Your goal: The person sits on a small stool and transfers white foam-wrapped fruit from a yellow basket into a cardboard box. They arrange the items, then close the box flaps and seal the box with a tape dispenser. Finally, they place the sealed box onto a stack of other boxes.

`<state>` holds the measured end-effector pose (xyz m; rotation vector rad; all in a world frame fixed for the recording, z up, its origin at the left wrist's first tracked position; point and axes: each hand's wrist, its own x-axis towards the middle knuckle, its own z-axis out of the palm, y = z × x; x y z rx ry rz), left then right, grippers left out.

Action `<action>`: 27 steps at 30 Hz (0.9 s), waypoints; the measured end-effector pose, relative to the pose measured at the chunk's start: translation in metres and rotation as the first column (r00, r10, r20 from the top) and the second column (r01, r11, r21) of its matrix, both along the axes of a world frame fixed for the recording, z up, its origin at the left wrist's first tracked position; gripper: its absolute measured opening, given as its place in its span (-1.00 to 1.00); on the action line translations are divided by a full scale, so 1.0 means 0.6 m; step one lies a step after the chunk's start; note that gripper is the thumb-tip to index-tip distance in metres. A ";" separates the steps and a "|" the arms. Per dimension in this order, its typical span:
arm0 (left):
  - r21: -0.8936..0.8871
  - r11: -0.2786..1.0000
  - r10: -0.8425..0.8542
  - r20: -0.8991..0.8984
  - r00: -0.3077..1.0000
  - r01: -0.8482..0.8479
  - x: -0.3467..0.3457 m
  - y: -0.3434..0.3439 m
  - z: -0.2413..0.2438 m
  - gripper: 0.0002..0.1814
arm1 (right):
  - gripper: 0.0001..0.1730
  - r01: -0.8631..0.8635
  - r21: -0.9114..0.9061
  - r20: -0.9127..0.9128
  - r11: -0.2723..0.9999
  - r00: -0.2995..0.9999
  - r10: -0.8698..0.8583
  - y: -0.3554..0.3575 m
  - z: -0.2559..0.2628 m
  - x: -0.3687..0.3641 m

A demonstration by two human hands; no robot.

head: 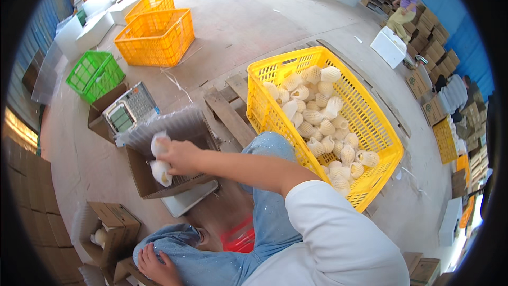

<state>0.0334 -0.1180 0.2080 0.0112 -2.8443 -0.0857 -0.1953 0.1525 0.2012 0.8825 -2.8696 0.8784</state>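
Note:
My right hand (183,158) is over an open cardboard box (145,184) lined with clear bubble film (174,121). It grips two pale fruits in white foam nets, an upper fruit (159,143) and a lower fruit (162,174). The box sits on the metal platform (192,198) of a digital scale, whose keypad and display unit (131,108) stands behind it. My left hand (156,265) rests on my knee, holding nothing, fingers slightly apart. Right of my other knee, a yellow plastic crate (359,105) holds many netted fruits (325,127).
The yellow crate stands on a wooden pallet (228,113). Orange crates (154,49) and a green crate (95,75) lie ahead-left. An open carton (121,220) with netted fruit is at lower left. A person (406,4) stands far right by a foam box (387,49); another person (452,93) is lower down.

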 end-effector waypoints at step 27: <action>-0.065 0.854 -0.413 0.516 0.750 0.515 -0.261 0.118 -0.061 -0.85 | -0.40 0.531 0.626 0.078 0.571 0.686 -0.723 0.695 -0.287 0.140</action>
